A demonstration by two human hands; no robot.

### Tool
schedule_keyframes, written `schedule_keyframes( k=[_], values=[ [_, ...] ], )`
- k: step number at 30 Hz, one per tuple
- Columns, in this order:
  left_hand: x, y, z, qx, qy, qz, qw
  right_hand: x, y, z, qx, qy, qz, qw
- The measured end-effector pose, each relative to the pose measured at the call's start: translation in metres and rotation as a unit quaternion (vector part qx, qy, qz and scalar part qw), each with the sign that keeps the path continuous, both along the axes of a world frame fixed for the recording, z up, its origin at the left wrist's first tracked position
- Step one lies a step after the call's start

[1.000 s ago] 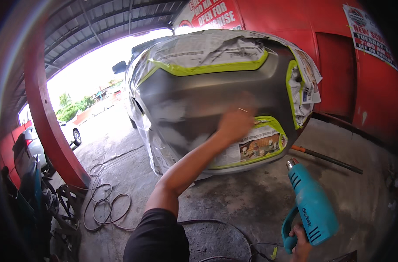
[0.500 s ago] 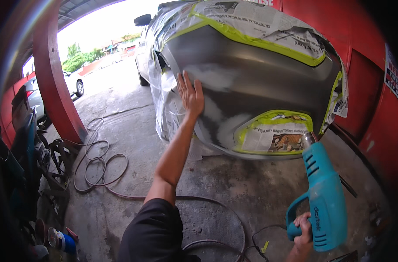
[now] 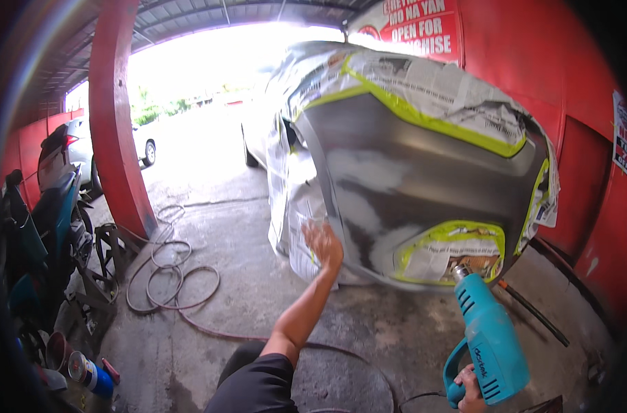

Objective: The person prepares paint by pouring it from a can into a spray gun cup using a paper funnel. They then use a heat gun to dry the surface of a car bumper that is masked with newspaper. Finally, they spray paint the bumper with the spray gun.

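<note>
A dark grey car panel (image 3: 423,158) with pale smooth patches fills the middle right. Newspaper masking (image 3: 458,93) and yellow-green tape (image 3: 434,124) border it. My right hand (image 3: 470,387) is wrapped round the handle of a teal heat gun (image 3: 492,337). The gun's metal nozzle (image 3: 461,273) points at the taped newspaper cut-out (image 3: 437,258) low on the panel; whether it touches cannot be told. Beside the panel's lower left edge, my left hand (image 3: 324,242) is empty, fingers apart and a little blurred, in front of the hanging paper.
A hose (image 3: 210,275) lies coiled on the concrete floor. Left of it stand a red pillar (image 3: 121,117), metal stands (image 3: 97,296), a motorbike (image 3: 59,199) and a blue-and-white can (image 3: 93,376). A dark bar (image 3: 534,313) lies under the panel; a red wall (image 3: 534,62) rises at right.
My left hand has come off the panel's face and moved down to its left edge. The heat gun has shifted slightly left, its nozzle now over the papered cut-out. The view has tilted up.
</note>
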State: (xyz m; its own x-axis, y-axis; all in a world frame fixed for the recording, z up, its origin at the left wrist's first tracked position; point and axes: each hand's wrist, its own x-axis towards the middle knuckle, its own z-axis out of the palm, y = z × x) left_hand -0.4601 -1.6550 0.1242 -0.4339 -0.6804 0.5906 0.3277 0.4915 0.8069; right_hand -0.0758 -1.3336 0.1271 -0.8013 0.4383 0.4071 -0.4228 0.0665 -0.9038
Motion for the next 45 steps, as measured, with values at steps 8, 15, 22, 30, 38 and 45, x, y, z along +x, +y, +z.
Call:
schedule_keyframes(
  k=[8,15,22,30,38,45],
  values=[
    [-0.042,0.020,0.293,-0.189,-0.077,-0.033,0.978,-0.045,0.027,0.083,-0.146,0.175,-0.183,0.956],
    [0.052,0.182,0.251,-0.582,0.165,0.015,0.796,-0.049,0.079,0.104,-0.141,0.207,-0.159,0.955],
    [0.044,0.298,0.247,-0.724,0.242,-0.063,0.643,0.021,0.087,0.049,-0.226,0.142,-0.193,0.944],
    [0.035,0.326,0.217,-0.818,0.193,-0.079,0.536,0.087,0.096,0.012,-0.308,0.173,-0.198,0.914],
    [0.003,0.027,0.210,-0.436,0.142,-0.064,0.887,0.101,0.127,-0.020,-0.353,0.139,-0.298,0.876],
    [-0.012,0.048,0.195,-0.366,0.119,-0.053,0.921,0.099,0.119,-0.050,-0.356,0.067,-0.269,0.892]
  ],
)
